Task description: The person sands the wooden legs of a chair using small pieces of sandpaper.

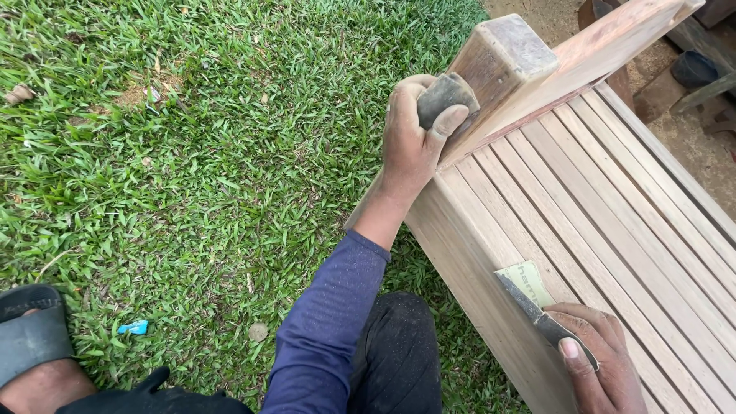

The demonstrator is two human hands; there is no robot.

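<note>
My left hand (412, 142) presses a dark, worn sanding pad (445, 96) against the side of a pale wooden post (502, 61) that rises at the corner of a slatted wooden bench (613, 207). My right hand (602, 364) rests on the bench's front edge at the lower right. It holds a folded sheet of sandpaper (529, 291), grey on one side and pale green on the back, lying flat on the slats. A dark blue sleeve covers my left forearm.
Green grass (192, 153) covers the ground to the left. My foot in a black sandal (31, 330) shows at the lower left. A small blue scrap (134, 328) and a round coin-like disc (258, 332) lie in the grass. Bare earth and dark objects sit at the upper right.
</note>
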